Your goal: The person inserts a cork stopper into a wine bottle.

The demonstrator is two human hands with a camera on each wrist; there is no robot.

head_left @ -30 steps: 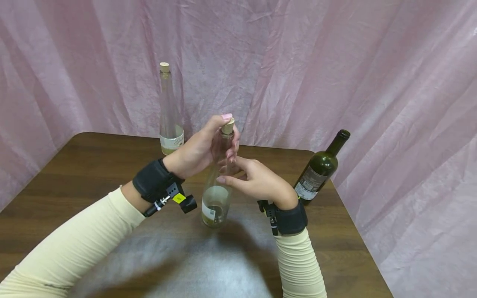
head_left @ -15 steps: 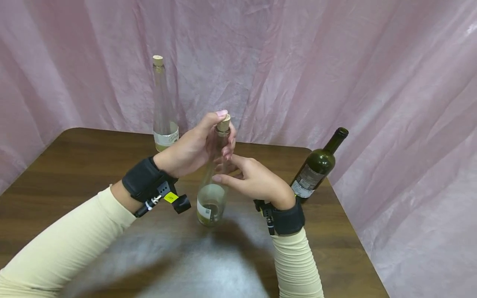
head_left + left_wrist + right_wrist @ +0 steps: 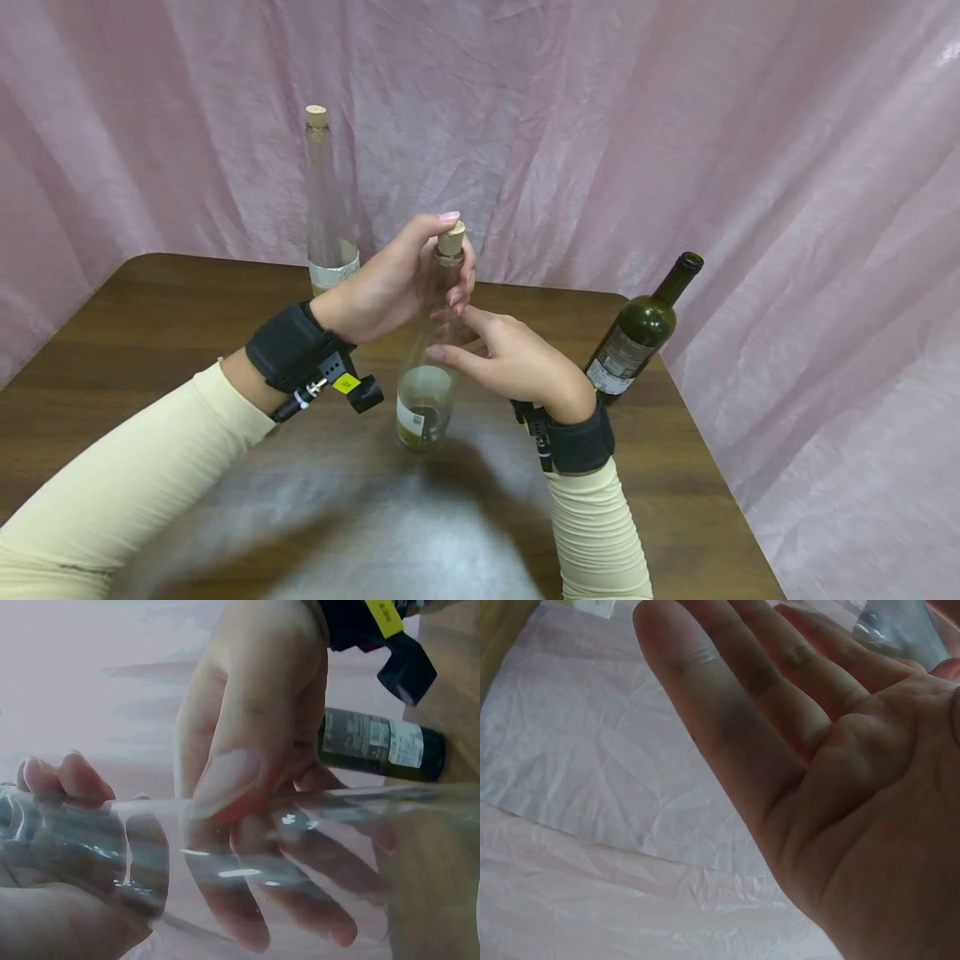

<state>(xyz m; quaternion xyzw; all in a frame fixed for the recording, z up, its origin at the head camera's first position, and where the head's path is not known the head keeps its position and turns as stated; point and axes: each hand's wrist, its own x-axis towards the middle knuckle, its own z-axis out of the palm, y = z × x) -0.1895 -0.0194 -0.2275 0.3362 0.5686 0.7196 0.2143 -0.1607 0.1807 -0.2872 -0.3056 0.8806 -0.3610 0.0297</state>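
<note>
A clear glass bottle (image 3: 426, 396) with a pale label stands upright on the table in the head view. My left hand (image 3: 390, 287) grips its neck, fingers curled behind the glass and thumb tip at the top of the cork (image 3: 451, 242). The cork sits in the mouth with much of its length above the rim. Lower down, my right hand (image 3: 517, 362) holds the bottle between thumb and fingers. In the left wrist view, the right hand's fingers (image 3: 300, 892) show through the glass. The right wrist view shows the right palm (image 3: 855, 787) and long, fairly straight fingers.
Behind my left hand stands another corked clear bottle (image 3: 322, 200), its lower part partly hidden. A dark green wine bottle (image 3: 637, 333) without a cork stands at the right of the wooden table (image 3: 675, 500). Pink curtain (image 3: 600, 125) hangs behind the table.
The head view has shifted slightly, moving the scene a little left and up. Both hands keep their hold on the bottle, and slightly more of the cork shows above the rim.
</note>
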